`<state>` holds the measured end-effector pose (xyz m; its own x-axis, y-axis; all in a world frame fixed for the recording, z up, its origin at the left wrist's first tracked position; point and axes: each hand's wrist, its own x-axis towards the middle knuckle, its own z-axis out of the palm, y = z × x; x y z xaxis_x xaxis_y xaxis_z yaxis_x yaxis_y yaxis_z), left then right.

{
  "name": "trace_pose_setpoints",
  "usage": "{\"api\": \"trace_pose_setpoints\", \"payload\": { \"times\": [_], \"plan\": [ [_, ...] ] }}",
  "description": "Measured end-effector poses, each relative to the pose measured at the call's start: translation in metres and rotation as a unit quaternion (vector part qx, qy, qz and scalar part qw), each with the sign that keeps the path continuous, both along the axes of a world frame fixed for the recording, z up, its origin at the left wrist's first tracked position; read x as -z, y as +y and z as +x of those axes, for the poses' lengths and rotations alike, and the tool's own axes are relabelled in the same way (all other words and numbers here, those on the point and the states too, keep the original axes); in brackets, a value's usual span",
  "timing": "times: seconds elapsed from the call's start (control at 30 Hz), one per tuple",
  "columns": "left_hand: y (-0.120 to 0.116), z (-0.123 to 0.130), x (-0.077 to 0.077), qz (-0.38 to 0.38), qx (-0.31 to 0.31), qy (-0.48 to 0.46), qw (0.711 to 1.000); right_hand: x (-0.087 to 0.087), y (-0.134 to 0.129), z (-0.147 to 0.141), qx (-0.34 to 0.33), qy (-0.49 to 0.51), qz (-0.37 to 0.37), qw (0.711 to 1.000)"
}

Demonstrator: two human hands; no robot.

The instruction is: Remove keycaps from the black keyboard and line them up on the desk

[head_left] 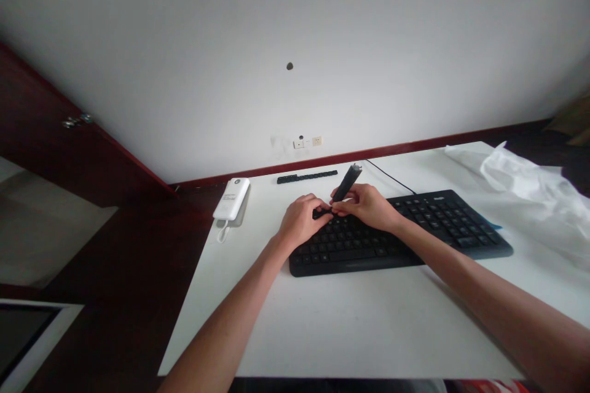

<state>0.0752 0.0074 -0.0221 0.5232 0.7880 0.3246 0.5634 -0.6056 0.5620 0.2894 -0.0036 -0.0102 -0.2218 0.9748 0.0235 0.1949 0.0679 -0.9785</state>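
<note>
A black keyboard (354, 254) lies on the white table, both my hands over its upper left part. My right hand (369, 206) is closed around a thick black stick-shaped tool (347, 182), tilted with its upper end up and to the right. The tool's lower end is hidden by my fingers, near the keys. Close beside it, my left hand (302, 218) is pinched at the keyboard's top edge, thumb and fingertips meeting around a small dark spot. Whether a loose key is between them I cannot make out. Behind the hands lies a row of small black keycaps (307, 177).
On the left of the white table (359, 325) lies a white power bank (232, 198) with a short cable. Crumpled white plastic (530, 190) covers the right side. The keyboard's cord (391, 177) runs toward the wall, where sockets (317, 141) sit low.
</note>
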Motion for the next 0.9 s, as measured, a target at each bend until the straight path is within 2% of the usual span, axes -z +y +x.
{"api": "trace_pose_setpoints", "payload": {
  "times": [0.3,0.53,0.73,0.9],
  "plan": [
    [0.002,0.001,0.001,-0.016,-0.006,-0.017,1.000,0.006,0.002,-0.005,0.043,0.030,-0.026,0.998],
    [0.000,0.001,-0.002,0.001,-0.004,0.001,1.000,-0.003,0.001,0.002,-0.002,-0.031,0.040,0.999],
    [-0.003,0.004,-0.004,0.010,-0.009,0.024,1.000,-0.014,0.009,0.020,0.023,0.021,0.022,0.999],
    [-0.002,0.005,-0.003,0.015,-0.010,0.026,1.000,-0.009,0.014,0.027,0.006,-0.001,0.025,1.000]
  ]
}}
